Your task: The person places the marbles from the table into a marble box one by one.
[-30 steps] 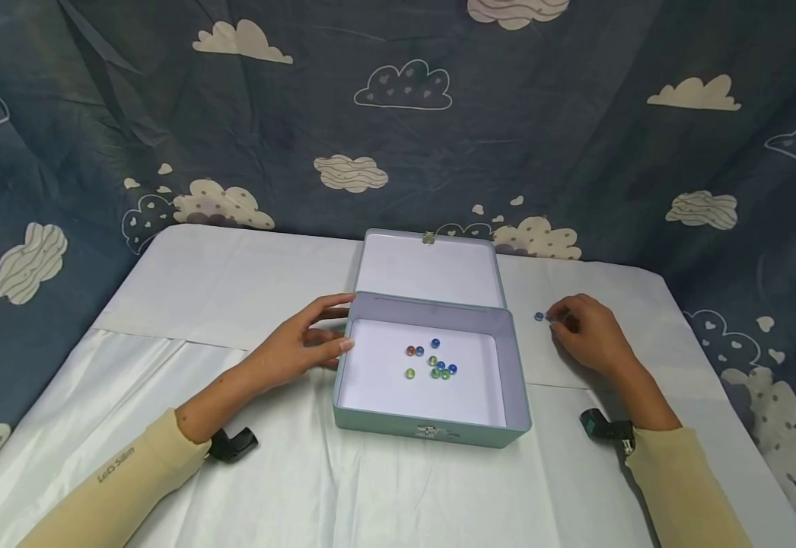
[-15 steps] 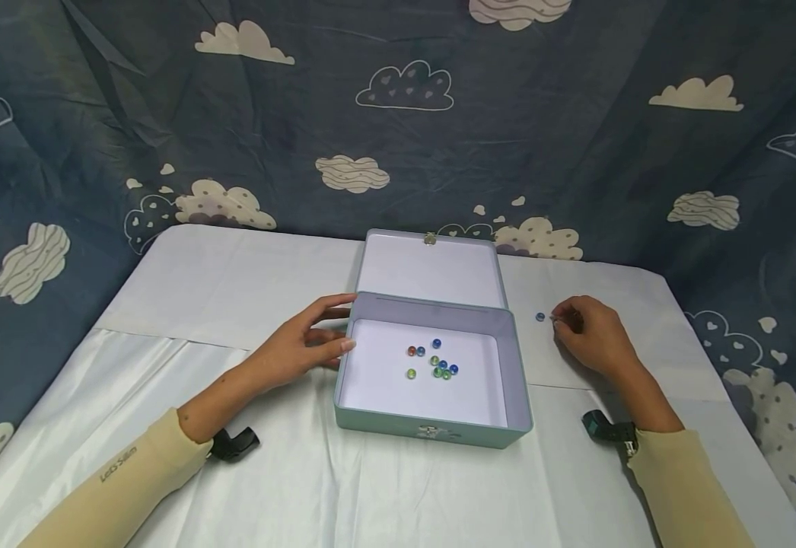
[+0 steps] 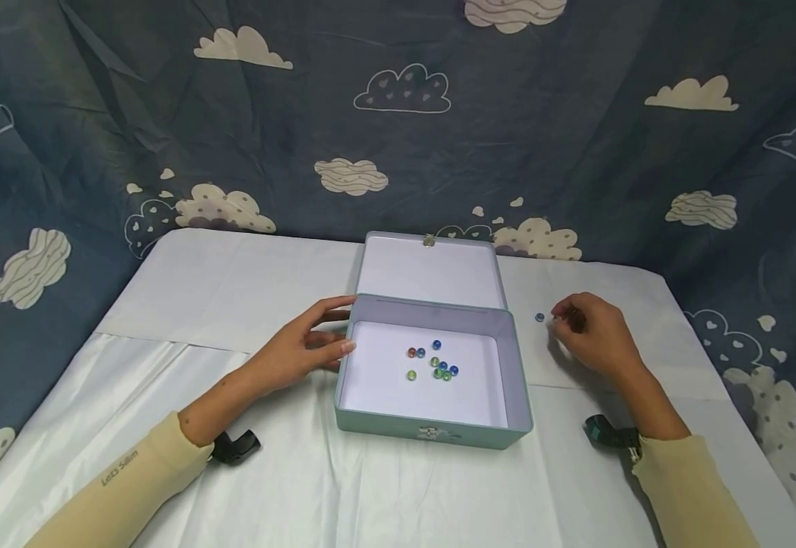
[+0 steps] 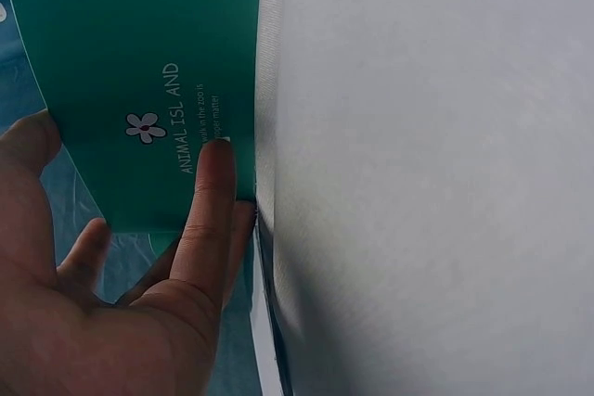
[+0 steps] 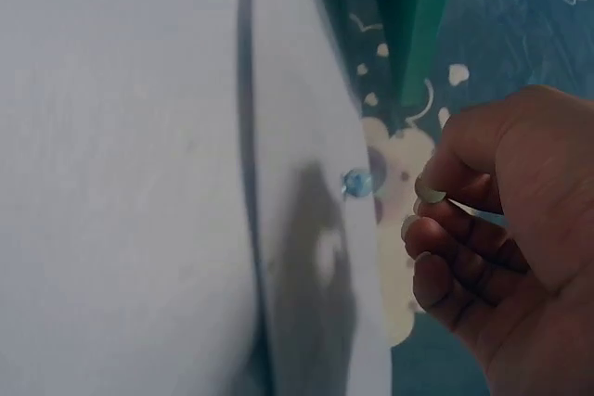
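An open teal tin box (image 3: 432, 434) stands mid-table with its lid (image 3: 428, 270) laid back and several coloured marbles (image 3: 435, 365) inside. My left hand (image 3: 329, 335) rests with straight fingers flat against the box's left wall (image 4: 139, 62); the left hand (image 4: 139, 303) holds nothing. To the right of the box, my right hand (image 3: 557, 317) has its fingers curled, with thumb and forefinger pinched on what looks like a small pale marble. A blue marble (image 3: 539, 317) lies on the cloth just left of those fingertips. In the right wrist view the blue marble (image 5: 355, 183) sits apart from the right hand (image 5: 429, 206).
A white cloth (image 3: 234, 297) covers the table, with a cloud-print blue curtain (image 3: 398, 137) behind it and at both sides. Black wrist straps (image 3: 234, 445) (image 3: 606, 432) sit at my cuffs. The table's right edge runs close to my right hand.
My right hand's fingertips have lifted slightly off the cloth beside the blue marble. The left hand, the box and the marbles have stayed put.
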Motion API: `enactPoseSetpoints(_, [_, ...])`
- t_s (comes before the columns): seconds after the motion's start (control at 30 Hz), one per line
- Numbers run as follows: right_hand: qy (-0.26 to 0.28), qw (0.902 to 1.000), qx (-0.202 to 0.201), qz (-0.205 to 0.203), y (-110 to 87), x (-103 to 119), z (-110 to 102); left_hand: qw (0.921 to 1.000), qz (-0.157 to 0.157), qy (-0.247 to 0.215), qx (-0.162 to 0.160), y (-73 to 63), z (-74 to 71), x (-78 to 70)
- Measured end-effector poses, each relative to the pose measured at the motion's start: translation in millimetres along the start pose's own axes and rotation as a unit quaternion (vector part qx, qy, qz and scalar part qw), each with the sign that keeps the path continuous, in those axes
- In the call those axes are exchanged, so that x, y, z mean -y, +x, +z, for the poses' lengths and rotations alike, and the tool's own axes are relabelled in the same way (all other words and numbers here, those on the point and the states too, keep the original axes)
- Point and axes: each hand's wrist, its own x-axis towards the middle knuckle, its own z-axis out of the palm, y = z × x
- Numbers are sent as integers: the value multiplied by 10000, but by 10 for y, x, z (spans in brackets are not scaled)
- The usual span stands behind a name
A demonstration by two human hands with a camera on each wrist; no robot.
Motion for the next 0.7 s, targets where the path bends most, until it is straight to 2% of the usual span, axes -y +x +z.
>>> enactPoseSetpoints(0.3, [177, 9986, -188, -454, -56, 232, -123, 10000, 8, 57, -27, 9, 11, 10])
enactPoseSetpoints(0.53, [376, 9958, -189, -810, -100, 500, -198, 10000, 35, 81, -27, 6, 8, 12])
enactPoseSetpoints(0.7, [416, 9929, -247, -1087, -136, 609, -218, 10000, 30, 53, -20, 4, 10, 9])
